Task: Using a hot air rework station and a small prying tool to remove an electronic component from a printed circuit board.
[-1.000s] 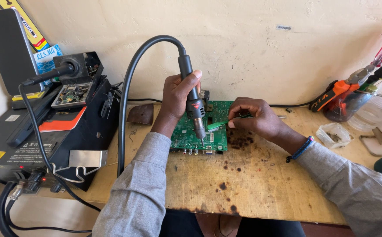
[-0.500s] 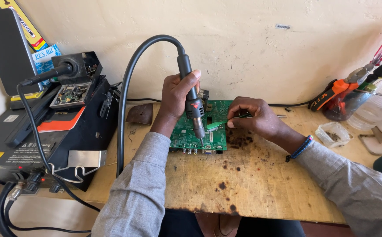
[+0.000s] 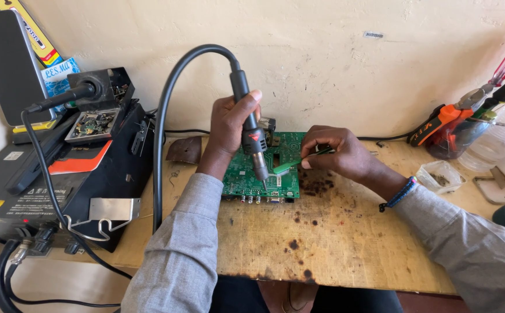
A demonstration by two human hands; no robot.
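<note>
Nothing moved: hot-air wand [image 3: 251, 130] stays upright, nozzle down.

Both arms are in a light grey long-sleeved shirt, kinda wrinkly fabric, cuffs stopping a bit short of the wrists. The right hand [image 3: 336, 152] has a blue beaded bracelet [image 3: 400, 194] just above that cuff. The left hand [image 3: 229, 124] is bare, no rings or watch.

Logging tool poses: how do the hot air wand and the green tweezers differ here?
The hot air wand is thick, black and near upright in the left hand; the green tweezers are thin and slanted low in the right hand. The wand trails a hose; the tweezers have none. Both tips meet over the green circuit board.
</note>
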